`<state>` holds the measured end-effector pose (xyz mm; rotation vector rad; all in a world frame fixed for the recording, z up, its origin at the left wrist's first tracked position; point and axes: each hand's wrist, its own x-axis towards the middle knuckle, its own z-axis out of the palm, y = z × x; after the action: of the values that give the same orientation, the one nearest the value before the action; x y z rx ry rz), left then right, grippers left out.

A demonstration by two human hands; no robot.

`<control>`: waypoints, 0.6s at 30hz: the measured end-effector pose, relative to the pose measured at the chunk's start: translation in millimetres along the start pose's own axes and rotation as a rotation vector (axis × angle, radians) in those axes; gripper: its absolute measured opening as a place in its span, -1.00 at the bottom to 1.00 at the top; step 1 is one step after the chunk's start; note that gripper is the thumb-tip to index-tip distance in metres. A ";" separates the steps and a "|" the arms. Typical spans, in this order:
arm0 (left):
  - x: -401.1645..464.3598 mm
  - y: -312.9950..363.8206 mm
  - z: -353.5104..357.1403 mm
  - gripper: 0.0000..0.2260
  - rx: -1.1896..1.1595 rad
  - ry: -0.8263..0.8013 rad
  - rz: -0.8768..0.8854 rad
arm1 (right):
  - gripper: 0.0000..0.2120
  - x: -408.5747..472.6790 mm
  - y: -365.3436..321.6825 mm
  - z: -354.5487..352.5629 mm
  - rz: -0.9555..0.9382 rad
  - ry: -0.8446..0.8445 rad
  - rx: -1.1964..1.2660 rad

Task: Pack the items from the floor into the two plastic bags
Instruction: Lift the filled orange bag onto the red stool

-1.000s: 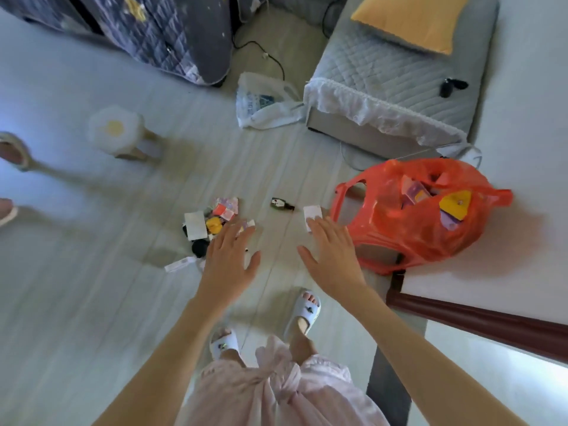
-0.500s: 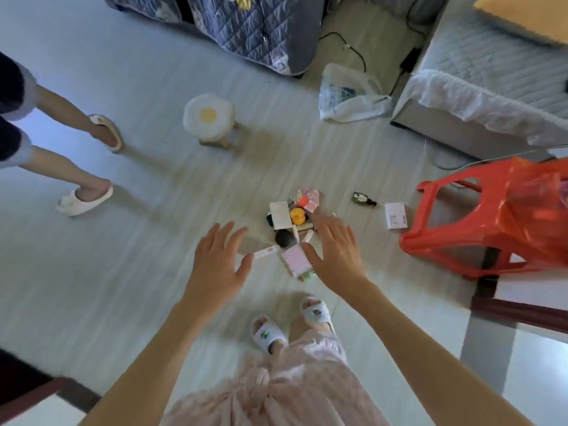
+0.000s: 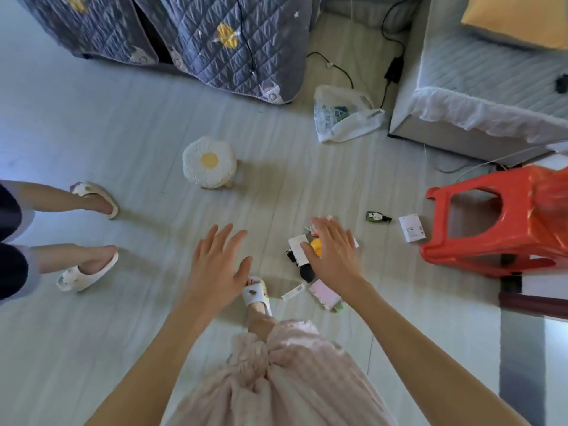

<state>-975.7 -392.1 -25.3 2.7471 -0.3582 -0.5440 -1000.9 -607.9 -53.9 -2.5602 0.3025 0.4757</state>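
Observation:
A small pile of items lies on the pale floor: a white box (image 3: 297, 245), a yellow piece (image 3: 316, 246), a black round thing (image 3: 307, 273), a pink box (image 3: 325, 295) and a white tube (image 3: 293, 292). My right hand (image 3: 333, 255) hovers open above that pile and hides part of it. My left hand (image 3: 216, 265) is spread open over bare floor to the left. A dark green bottle (image 3: 377, 216) and a white carton (image 3: 412, 228) lie apart to the right. The red plastic bag (image 3: 553, 192) sits on a red stool (image 3: 479, 238). A white plastic bag (image 3: 344, 116) lies near the bed.
A second person's legs in white slippers (image 3: 86, 272) stand at the left. A daisy-shaped stool (image 3: 209, 162) stands mid-floor. A quilted blue cover (image 3: 215, 41) hangs at the back, and a grey bed (image 3: 491, 96) with cables beside it fills the back right.
The view has swung left and down, bringing the other person's legs in. My right hand has moved from beside the red bag to above the pile; my left hand stays open.

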 end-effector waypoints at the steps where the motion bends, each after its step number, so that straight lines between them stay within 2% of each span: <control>1: 15.0 -9.3 -11.5 -0.49 0.015 0.008 0.018 | -0.48 11.9 -8.2 -5.1 0.028 0.019 0.016; 7: 112.8 -31.5 -67.5 -0.55 -0.013 0.041 0.085 | -0.50 79.5 -37.0 -46.9 0.143 0.111 0.059; 11: 191.7 -24.6 -89.4 -0.55 -0.048 -0.030 0.169 | -0.50 122.3 -46.6 -74.8 0.228 0.172 0.075; 14: 269.9 -8.2 -114.8 -0.50 -0.032 -0.071 0.289 | -0.52 163.9 -54.3 -95.9 0.297 0.256 0.092; 18: 371.0 20.0 -149.8 -0.54 0.051 -0.099 0.506 | -0.49 222.2 -59.9 -124.1 0.439 0.324 0.121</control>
<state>-586.1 -483.6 -7.7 2.5335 -1.0623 -0.5350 -745.9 -649.2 -13.4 -2.4419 0.9894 0.1820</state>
